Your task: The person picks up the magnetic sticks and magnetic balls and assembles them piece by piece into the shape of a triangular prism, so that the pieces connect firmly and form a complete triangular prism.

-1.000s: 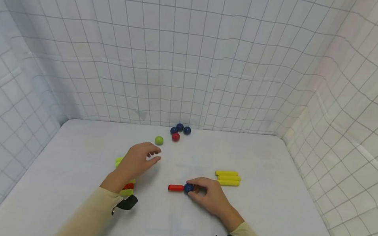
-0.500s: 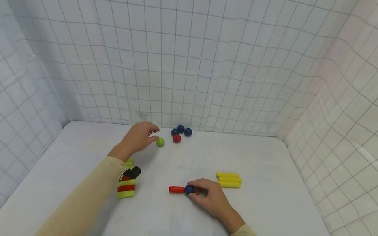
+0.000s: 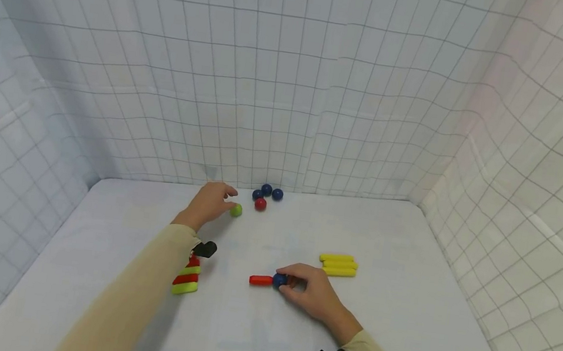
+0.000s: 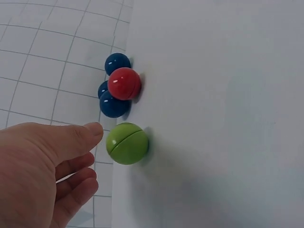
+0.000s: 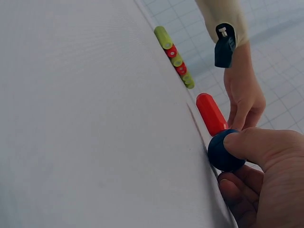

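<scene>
My left hand (image 3: 207,204) is held out at the back left, with thumb and fingers parted and nothing between them. Close to its thumb tip, a green ball (image 4: 127,144) with a seam lies on the table; the left wrist view shows a narrow gap. My right hand (image 3: 313,290) pinches a dark blue ball (image 5: 224,153) between thumb and fingers at the middle of the table. A short red stick (image 5: 212,114) with faceted sides meets this ball end-on; whether the two are joined I cannot tell.
Behind the green ball lie a red ball (image 4: 124,83) and several blue balls (image 4: 114,104) by the gridded cloth wall. Yellow sticks (image 3: 338,265) lie side by side at the right. A row of green and red sticks (image 3: 187,277) is partly under the left forearm.
My left hand has reached away from me, from above the row of sticks to beside the green ball. The right hand has kept its pinch on the blue ball in place.
</scene>
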{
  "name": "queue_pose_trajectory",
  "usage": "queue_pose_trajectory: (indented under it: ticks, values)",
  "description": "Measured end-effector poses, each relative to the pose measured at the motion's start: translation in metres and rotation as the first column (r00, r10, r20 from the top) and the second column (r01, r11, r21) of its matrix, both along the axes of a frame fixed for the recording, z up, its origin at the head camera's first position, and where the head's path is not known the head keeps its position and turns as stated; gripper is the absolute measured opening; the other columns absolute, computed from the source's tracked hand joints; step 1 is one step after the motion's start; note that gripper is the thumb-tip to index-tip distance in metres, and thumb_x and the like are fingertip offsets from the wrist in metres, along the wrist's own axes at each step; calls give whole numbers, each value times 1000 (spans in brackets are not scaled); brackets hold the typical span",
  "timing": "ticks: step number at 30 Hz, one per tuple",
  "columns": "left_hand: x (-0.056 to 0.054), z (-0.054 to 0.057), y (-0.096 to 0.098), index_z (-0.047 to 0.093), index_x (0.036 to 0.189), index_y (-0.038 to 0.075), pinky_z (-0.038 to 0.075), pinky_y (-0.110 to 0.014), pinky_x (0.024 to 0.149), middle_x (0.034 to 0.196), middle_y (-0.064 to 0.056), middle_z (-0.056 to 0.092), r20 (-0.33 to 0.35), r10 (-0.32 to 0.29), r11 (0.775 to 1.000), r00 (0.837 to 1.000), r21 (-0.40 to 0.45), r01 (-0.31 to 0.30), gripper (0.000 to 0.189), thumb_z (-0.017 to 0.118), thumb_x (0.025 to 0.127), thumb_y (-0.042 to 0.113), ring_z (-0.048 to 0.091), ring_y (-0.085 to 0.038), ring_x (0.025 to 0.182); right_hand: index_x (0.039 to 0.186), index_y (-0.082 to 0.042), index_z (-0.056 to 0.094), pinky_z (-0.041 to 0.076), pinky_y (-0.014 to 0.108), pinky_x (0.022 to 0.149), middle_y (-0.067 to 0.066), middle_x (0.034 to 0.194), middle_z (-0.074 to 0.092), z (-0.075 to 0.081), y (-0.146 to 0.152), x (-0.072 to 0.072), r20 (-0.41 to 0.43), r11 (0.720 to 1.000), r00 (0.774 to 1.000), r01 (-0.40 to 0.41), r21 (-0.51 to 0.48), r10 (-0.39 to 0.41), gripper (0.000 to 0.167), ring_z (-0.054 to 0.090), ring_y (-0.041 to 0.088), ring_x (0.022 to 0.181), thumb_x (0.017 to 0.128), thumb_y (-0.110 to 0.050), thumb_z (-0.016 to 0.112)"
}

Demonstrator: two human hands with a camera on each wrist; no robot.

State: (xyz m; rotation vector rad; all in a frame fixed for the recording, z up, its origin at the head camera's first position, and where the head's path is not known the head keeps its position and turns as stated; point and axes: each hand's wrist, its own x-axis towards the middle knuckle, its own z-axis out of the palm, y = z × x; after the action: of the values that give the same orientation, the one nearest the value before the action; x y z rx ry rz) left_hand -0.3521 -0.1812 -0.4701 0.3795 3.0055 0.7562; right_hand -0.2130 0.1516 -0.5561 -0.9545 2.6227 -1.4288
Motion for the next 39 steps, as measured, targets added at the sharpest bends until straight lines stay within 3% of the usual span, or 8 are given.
queue_pose_trajectory:
  ticks: [4,15,26,39]
  values:
    - [-3,-7,2,73,136,0,51,-55,108,135,-21,70,42,2,1000,999,2,-2,37,74,102,16,63,-41,125,130,-17,79,59,31,85,-14,115,74,0,-1,-1,-2,1000,1000,-9,1,9,36,68,10,95,95,-11,85]
    - [0,-9,3,75,123,-1,55,-51,100,119,-18,74,16,-15,1000,1000,-6,16,27,76,100,12,67,-36,110,130,-18,79,59,30,85,-14,116,74,-2,0,-4,-37,1000,999,-17,-4,17,36,68,9,95,95,-10,85]
    - [-2,-13,-5,75,126,-5,54,-52,104,118,-18,74,59,-52,995,997,-77,56,35,77,97,15,66,-34,105,129,-17,79,58,30,84,-15,113,73,-3,0,-3,-58,1000,998,-2,10,3,35,66,8,94,95,-11,85]
    - [1,-17,-21,73,115,-5,55,-50,90,106,-15,71,78,-97,991,992,-87,104,29,77,94,15,60,-31,93,129,-16,79,58,30,84,-15,114,73,-4,1,-1,-39,1000,999,4,15,-4,34,66,9,94,95,-11,85]
